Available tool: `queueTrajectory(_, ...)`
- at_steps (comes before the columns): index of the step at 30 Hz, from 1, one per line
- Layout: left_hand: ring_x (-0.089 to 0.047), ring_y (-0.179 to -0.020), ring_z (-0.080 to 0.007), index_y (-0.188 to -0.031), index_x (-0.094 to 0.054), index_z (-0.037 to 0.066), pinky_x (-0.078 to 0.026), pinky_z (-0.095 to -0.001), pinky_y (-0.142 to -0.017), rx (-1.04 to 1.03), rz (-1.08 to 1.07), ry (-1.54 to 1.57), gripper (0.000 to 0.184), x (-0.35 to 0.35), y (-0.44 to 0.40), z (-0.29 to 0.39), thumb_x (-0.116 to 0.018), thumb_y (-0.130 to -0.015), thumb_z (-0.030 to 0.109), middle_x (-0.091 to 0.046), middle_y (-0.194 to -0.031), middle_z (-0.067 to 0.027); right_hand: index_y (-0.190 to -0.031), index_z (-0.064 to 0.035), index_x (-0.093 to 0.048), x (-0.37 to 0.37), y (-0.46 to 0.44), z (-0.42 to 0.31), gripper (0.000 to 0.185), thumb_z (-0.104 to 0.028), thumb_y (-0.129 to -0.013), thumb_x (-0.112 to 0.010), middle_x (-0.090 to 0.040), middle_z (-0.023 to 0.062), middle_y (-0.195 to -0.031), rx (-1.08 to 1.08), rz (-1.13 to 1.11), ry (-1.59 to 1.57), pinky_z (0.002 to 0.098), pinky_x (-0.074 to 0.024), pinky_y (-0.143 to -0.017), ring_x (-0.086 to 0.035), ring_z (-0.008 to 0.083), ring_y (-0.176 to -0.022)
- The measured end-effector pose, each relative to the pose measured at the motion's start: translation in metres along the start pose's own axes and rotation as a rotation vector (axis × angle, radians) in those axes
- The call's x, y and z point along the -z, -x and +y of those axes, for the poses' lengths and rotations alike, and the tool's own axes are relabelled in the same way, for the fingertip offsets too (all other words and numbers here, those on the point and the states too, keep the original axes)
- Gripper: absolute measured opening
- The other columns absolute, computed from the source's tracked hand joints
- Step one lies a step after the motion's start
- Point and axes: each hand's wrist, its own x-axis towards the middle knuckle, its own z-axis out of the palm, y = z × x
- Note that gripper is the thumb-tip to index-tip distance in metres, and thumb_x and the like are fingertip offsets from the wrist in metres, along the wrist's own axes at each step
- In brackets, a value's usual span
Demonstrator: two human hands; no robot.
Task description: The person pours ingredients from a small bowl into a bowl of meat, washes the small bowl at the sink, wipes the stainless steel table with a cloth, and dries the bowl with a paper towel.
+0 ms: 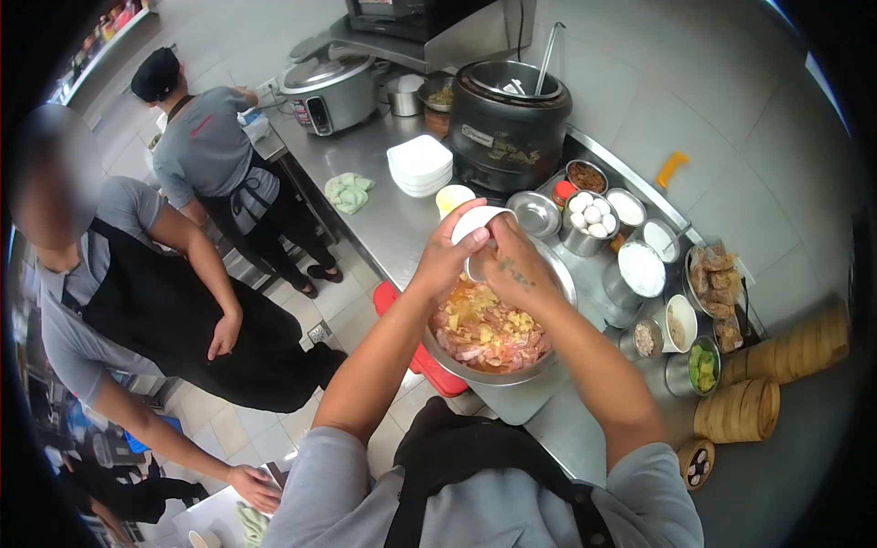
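My left hand [449,251] grips a small white bowl [479,222], tilted above a large metal bowl [568,285]. Against that small bowl is my right hand [516,265], its fingers bent at the opening and partly hidden; whether they hold anything does not show. Raw meat pieces [498,338] with yellow minced bits on top lie in the large bowl, below both hands. Just behind my hands are a yellow cup [454,198] and an empty-looking steel bowl [535,215].
Stacked white dishes [420,164], a black pot [509,128] and a rice cooker [329,89] stand behind. Eggs [592,216], ingredient containers and bamboo steamers [738,409] line the right. Two co-workers [174,301] [219,146] stand left.
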Motion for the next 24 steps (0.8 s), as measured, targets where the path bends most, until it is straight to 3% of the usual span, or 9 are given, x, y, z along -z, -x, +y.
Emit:
queueTrajectory(3,-0.057,-0.104,-0.0163,-0.135,-0.048,0.007,-0.045,-0.0299,-0.092,0.120,-0.103,0.182,0.060,0.009,-0.004,0.003,-0.071,-0.083,0.025,-0.059,-0.115,-0.0098,-0.107,-0.0047,-0.060,0.007,0.001,-0.040,0.023,-0.018,-0.090,-0.053,-0.062,0.0179,-0.106,-0.255,-0.040,-0.145,0.0430,-0.0469,-0.086,-0.061,0.0330,-0.101)
queueTrajectory(6,-0.056,-0.104,-0.0155,-0.133,-0.050,0.006,-0.044,-0.0301,-0.093,0.021,-0.070,-0.121,0.062,-0.002,-0.003,0.030,-0.074,-0.079,0.025,-0.060,-0.111,-0.0079,-0.103,-0.0048,-0.060,0.002,0.003,0.005,0.020,-0.017,-0.089,-0.052,-0.061,0.0173,-0.103,0.268,-0.171,0.471,0.0443,-0.0468,-0.083,-0.059,0.0328,-0.099)
queueTrajectory(7,-0.056,-0.104,-0.0151,-0.132,-0.051,0.006,-0.044,-0.0301,-0.093,-0.034,-0.070,-0.341,0.062,-0.003,-0.003,0.035,-0.075,-0.078,0.024,-0.061,-0.111,-0.0070,-0.103,-0.0048,-0.060,0.003,0.004,0.004,0.020,-0.017,-0.089,-0.052,-0.061,0.0173,-0.103,0.263,-0.181,0.470,0.0443,-0.0468,-0.083,-0.059,0.0328,-0.099)
queueTrajectory(10,-0.054,-0.107,-0.0141,-0.131,-0.052,0.006,-0.043,-0.0296,-0.094,-0.048,-0.071,-0.350,0.062,-0.013,0.000,0.050,-0.076,-0.076,0.021,-0.059,-0.114,-0.0045,-0.104,-0.0016,-0.060,0.014,0.001,-0.008,0.022,-0.012,-0.085,-0.052,-0.058,0.0193,-0.110,0.427,0.059,0.692,0.0431,-0.0471,-0.084,-0.055,0.0356,-0.104)
queueTrajectory(14,-0.054,-0.107,-0.0138,-0.130,-0.052,0.003,-0.043,-0.0297,-0.094,-0.081,-0.113,-0.343,0.065,-0.023,0.001,0.049,-0.081,-0.073,0.019,-0.060,-0.113,-0.0051,-0.112,-0.0002,-0.057,-0.006,0.000,0.012,0.031,-0.008,-0.083,-0.054,-0.059,0.0194,-0.112,0.341,0.055,0.547,0.0447,-0.0456,-0.089,-0.054,0.0374,-0.106)
queueTrajectory(16,-0.053,-0.110,-0.0150,-0.130,-0.052,0.001,-0.041,-0.0301,-0.097,-0.131,-0.176,-0.374,0.069,-0.019,-0.001,0.049,-0.082,-0.070,0.018,-0.058,-0.117,-0.0069,-0.112,0.0012,-0.056,-0.009,0.007,0.007,0.032,-0.008,-0.082,-0.053,-0.059,0.0204,-0.113,0.120,0.007,0.239,0.0461,-0.0453,-0.088,-0.056,0.0383,-0.103)
queueTrajectory(19,-0.051,-0.113,-0.0151,-0.132,-0.051,0.002,-0.039,-0.0302,-0.099,-0.236,-0.260,-0.388,0.070,-0.013,-0.006,0.041,-0.080,-0.070,0.017,-0.056,-0.123,-0.0067,-0.110,0.0018,-0.057,0.010,0.006,-0.007,0.030,-0.008,-0.083,-0.052,-0.061,0.0212,-0.110,0.116,-0.032,0.234,0.0472,-0.0456,-0.086,-0.058,0.0400,-0.098)
queueTrajectory(20,-0.050,-0.115,-0.0153,-0.132,-0.052,0.002,-0.038,-0.0305,-0.099,-0.198,-0.292,-0.371,0.070,-0.013,-0.007,0.041,-0.080,-0.069,0.016,-0.054,-0.125,-0.0072,-0.108,0.0009,-0.059,0.008,0.004,-0.001,0.027,-0.006,-0.082,-0.054,-0.063,0.0211,-0.103,0.227,0.036,0.282,0.0459,-0.0469,-0.083,-0.059,0.0411,-0.095)
queueTrajectory(24,-0.051,-0.115,-0.0158,-0.131,-0.052,0.002,-0.038,-0.0306,-0.100,-0.211,-0.364,-0.278,0.071,-0.012,-0.015,0.045,-0.080,-0.068,0.016,-0.055,-0.125,-0.0074,-0.109,0.0001,-0.058,-0.003,0.016,0.006,0.027,-0.011,-0.085,-0.055,-0.060,0.0225,-0.108,0.207,0.050,0.267,0.0466,-0.0465,-0.085,-0.056,0.0389,-0.102)
